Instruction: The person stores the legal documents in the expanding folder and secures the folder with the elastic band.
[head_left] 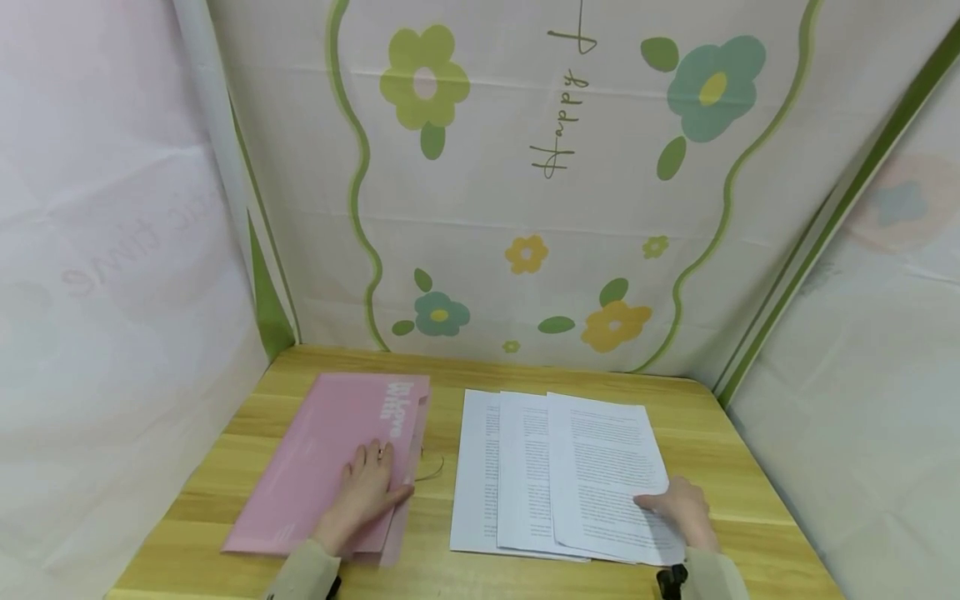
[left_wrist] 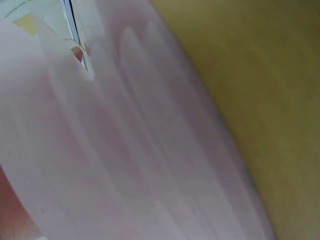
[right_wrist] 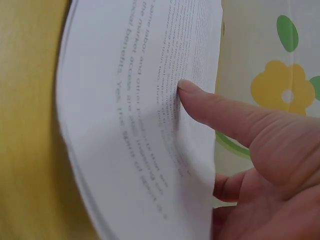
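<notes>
On the left of the table lies a pink document folder (head_left: 300, 467) with white lettering. My left hand (head_left: 366, 492) rests on it, fingers extended over the cover and thumb reaching to its right edge. In the left wrist view the translucent pink folder (left_wrist: 125, 150) fills most of the picture, blurred. To the right, several printed sheets lie in three overlapping sets. My right hand (head_left: 681, 504) pinches the rightmost printed paper (head_left: 607, 467) at its right edge. The right wrist view shows the thumb on the print of the paper (right_wrist: 110, 110), with the other fingers partly hidden behind its edge.
Two more sets of paper, a middle one (head_left: 522, 475) and a left one (head_left: 474, 475), stick out from under the rightmost one. A thin cord (head_left: 431, 477) lies beside the folder. Printed fabric walls (head_left: 480, 183) enclose the wooden table (head_left: 217, 483) at the back and sides.
</notes>
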